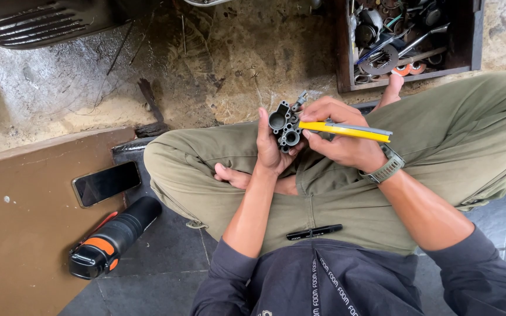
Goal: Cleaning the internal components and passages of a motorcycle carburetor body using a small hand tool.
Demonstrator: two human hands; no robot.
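A rough, stained concrete floor [218, 64] gives way to dark tiles [165, 251] nearer the person. A black flask [115, 237] with an orange band lies on the tiles. A phone [106, 183] rests on a brown board [19, 234]. A wooden box [408, 41] of metal parts sits on the concrete.

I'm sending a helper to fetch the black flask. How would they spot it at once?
Start at the brown board on the left. The flask lies on its side on the dark floor tiles just right of it, below the phone. It alone is a black cylinder with an orange band.
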